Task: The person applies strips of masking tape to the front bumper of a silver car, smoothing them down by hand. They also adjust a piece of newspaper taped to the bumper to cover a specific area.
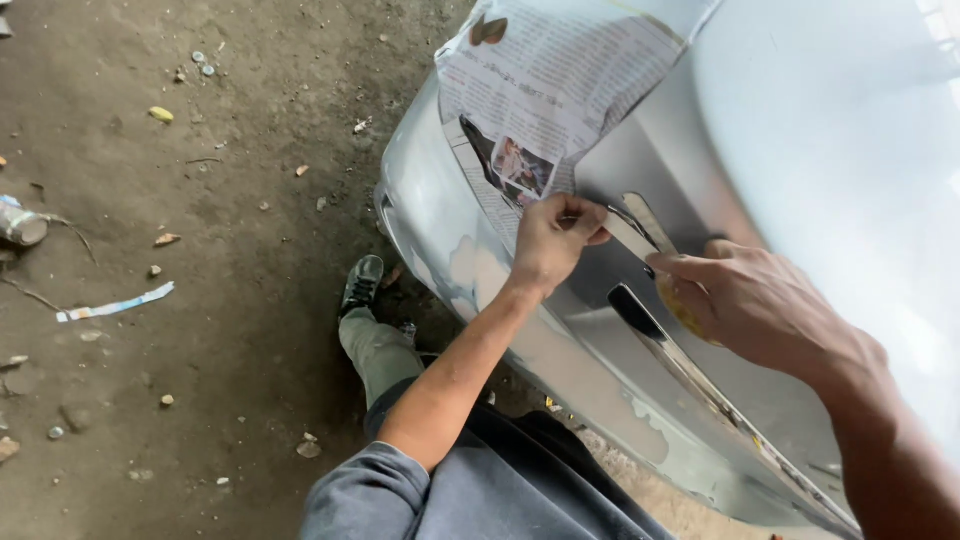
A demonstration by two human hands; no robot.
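Observation:
My left hand pinches the end of a strip of beige masking tape against the lower edge of a sheet of newspaper that lies on a silver car body panel. My right hand grips a yellowish roll of tape, mostly hidden under its fingers, and the tape runs from it to my left hand. Both hands are over a dark slot in the panel.
Patches of pale filler mark the panel's lower edge. Below it are my leg and dark shoe. The dirt floor at left holds small stones, a paper scrap and a crushed can.

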